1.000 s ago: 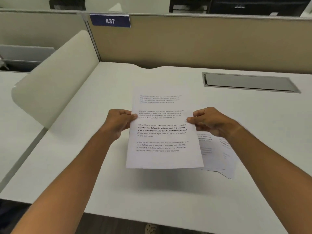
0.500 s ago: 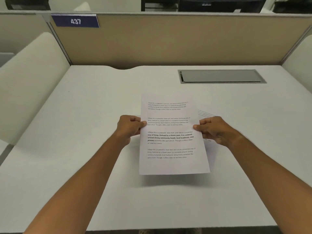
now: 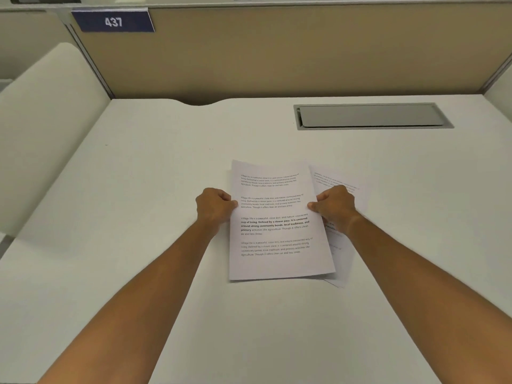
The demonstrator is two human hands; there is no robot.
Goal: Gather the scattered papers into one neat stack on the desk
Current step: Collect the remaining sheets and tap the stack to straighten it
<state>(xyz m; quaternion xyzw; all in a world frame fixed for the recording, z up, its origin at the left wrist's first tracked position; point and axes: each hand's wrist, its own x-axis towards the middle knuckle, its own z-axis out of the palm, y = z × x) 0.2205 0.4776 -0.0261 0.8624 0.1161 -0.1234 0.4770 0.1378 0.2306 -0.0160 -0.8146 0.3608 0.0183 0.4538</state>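
The light, limp papers (image 3: 277, 220) are being pinched at mid-edges by the left hand (image 3: 214, 207) and right hand (image 3: 335, 207), apparently several skewed sheets liable to slide.

You have thin, matt white printed paper sheets (image 3: 277, 231) on a smooth, matt off-white laminate desk (image 3: 138, 189). Behind stands a tan partition panel (image 3: 277, 51), cloth-like and dull, and a brushed grey metal cable hatch (image 3: 371, 115) with a soft sheen.
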